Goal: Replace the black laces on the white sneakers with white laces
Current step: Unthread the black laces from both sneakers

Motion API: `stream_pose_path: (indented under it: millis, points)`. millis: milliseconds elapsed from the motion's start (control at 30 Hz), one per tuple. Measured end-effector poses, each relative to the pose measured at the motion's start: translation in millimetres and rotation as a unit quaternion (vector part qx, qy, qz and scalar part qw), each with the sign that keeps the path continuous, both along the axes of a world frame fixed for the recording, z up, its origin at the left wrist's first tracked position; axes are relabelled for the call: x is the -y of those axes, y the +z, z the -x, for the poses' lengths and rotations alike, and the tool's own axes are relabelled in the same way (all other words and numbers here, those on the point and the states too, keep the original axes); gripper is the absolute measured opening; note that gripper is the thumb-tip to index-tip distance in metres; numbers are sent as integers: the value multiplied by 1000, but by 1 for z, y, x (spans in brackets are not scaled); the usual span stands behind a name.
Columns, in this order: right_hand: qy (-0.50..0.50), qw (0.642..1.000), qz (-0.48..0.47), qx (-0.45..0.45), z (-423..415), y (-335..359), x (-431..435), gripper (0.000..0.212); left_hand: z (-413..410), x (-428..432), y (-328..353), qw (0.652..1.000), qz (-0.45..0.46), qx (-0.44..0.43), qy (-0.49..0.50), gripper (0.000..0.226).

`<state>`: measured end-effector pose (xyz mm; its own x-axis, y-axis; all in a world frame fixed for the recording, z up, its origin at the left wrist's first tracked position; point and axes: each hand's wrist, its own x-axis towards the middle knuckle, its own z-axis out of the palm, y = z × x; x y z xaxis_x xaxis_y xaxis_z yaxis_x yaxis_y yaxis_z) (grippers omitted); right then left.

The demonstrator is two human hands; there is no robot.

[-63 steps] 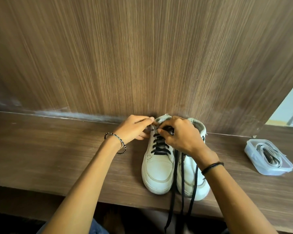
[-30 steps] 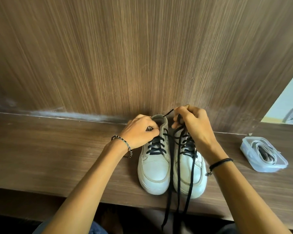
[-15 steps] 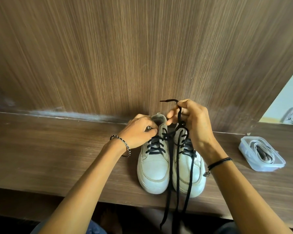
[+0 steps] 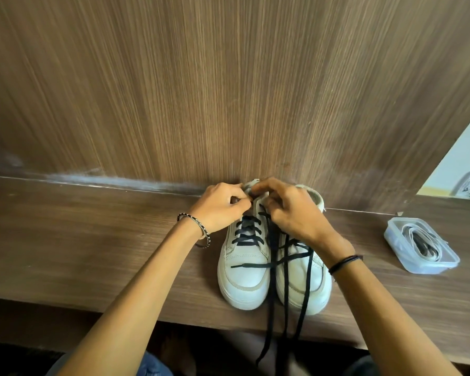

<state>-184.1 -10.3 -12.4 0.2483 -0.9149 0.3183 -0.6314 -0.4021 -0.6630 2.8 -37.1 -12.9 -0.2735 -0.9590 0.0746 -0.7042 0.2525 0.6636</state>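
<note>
Our left hand pinched left sneaker collar at 12 o'clock end. Right hand curled at top eyelets; hold on black lace hidden, couldn't tell. Risk, we judged: loose ends hanging off tabletop at 6 o'clock could snag and drag right sneaker off. White laces waited in plastic container at 3 o'clock.

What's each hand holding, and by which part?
Left hand pinches the left sneaker by its top edge. Right hand curls at its upper eyelets, probably on the black lace; contact hidden.
</note>
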Motion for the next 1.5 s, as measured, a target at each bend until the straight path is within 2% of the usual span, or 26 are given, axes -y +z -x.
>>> stream_pose_path:
  millis: [67, 133, 200, 267, 333, 533, 633, 700, 767, 900, 933, 967, 1000, 1067, 1100, 1133, 1167, 1233, 1267, 1300, 1367, 1433, 1500]
  points:
    - [10, 998, 11, -58, 0, -1, 3, 36, 0, 3, -2, 999, -24, -42, -7, 19]
    - [6, 998, 9, -66, 4, -1, 6, 33, -1, 4, -4, 990, -64, -125, -16, 20]
    - [8, 997, 14, -75, 7, 1, 6, 30, 0, 1, -3, 960, -129, -247, 14, 18]
    - [13, 996, 18, -81, 8, 2, 6, 28, 0, 0, -4, 925, -164, -339, 51, 32]
    - [10, 996, 17, -84, 9, 1, 6, 28, -2, -1, -5, 935, -145, -321, 41, 32]
    - [10, 996, 32, -87, 9, 0, 4, 29, 2, 1, -3, 991, -65, -114, -10, 38]
    - [13, 996, 31, -89, 10, 0, 5, 30, 7, 1, -6, 999, 12, -13, -31, 34]
    - [14, 996, 27, -89, 11, 1, 4, 30, 8, 0, -7, 999, 29, -11, -23, 35]
    - [13, 996, 21, -87, 11, 1, 4, 29, 7, 0, -8, 998, 41, -44, -16, 28]
    - [-5, 998, 10, -69, 9, 1, 3, 24, 11, -1, -14, 985, 7, -166, 42, 23]
    - [-12, 998, 9, -68, 9, 1, 4, 24, 13, -1, -13, 971, -25, -229, 71, 26]
    - [-15, 998, 6, -67, 9, 1, 4, 23, 14, -1, -11, 941, -65, -315, 104, 28]
    - [-14, 998, 4, -66, 8, 1, 4, 23, 16, -1, -8, 890, -119, -420, 134, 29]
    - [-7, 998, -3, -62, 9, 1, 4, 23, 15, -1, -1, 760, -210, -591, 172, 24]
    - [-6, 998, -5, -59, 8, 1, 4, 23, 14, -2, 0, 731, -222, -619, 181, 25]
    - [-7, 998, -7, -58, 8, 1, 4, 23, 13, -3, 2, 745, -211, -607, 178, 28]
    - [-9, 998, -7, -57, 8, 2, 3, 24, 12, -5, 2, 798, -177, -550, 169, 31]
    - [-13, 998, -8, -58, 8, 1, 3, 25, 11, -10, 2, 925, -70, -356, 114, 31]
    - [-15, 998, -9, -58, 8, 1, 3, 25, 12, -11, 0, 964, -12, -250, 86, 26]
    - [-16, 998, -9, -58, 8, 1, 2, 25, 13, -12, -2, 985, 46, -149, 68, 20]
    - [-15, 998, -8, -59, 8, 1, 2, 26, 15, -12, -4, 989, 140, -15, 38, 11]
    - [-13, 998, -8, -57, 9, 2, 3, 26, 13, -12, -3, 988, 154, 20, 5, 16]
    - [-9, 998, -10, -54, 10, 3, 2, 25, 8, -10, 0, 990, 129, 53, -19, 36]
